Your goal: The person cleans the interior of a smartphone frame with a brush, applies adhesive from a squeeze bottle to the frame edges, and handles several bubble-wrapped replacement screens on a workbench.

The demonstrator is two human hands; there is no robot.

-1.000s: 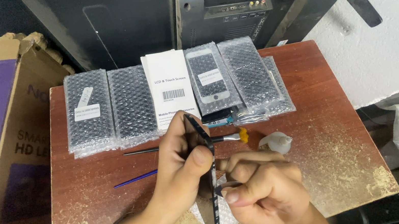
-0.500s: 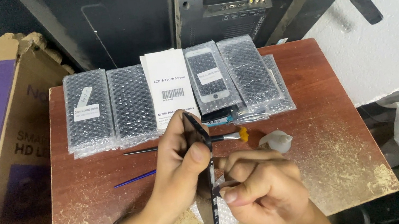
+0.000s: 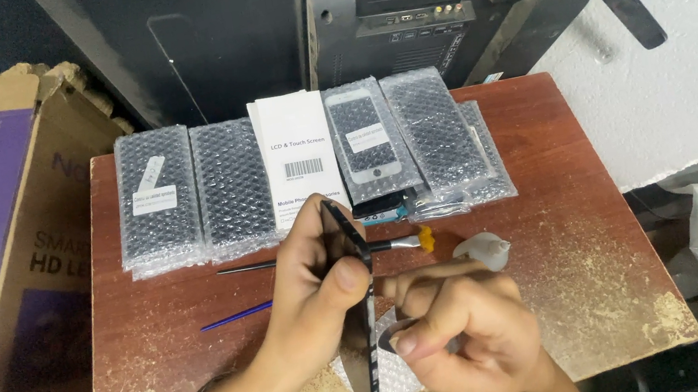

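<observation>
Hands are meeting at six o'clock on the worn red-brown surface (image 3: 594, 280). The left hand (image 3: 309, 300) is closing its grip around a thin black phone screen (image 3: 362, 311) held on edge — thumb pressing its side. The right hand (image 3: 466, 333) is curling tight, its grip pinching a small pick (image 3: 390, 337) against the screen's edge. At twelve o'clock, bubble-wrapped packets (image 3: 187, 195) are lying in a row beside a white box (image 3: 301, 171). A thin brush (image 3: 321, 255) is lying just behind the hands.
</observation>
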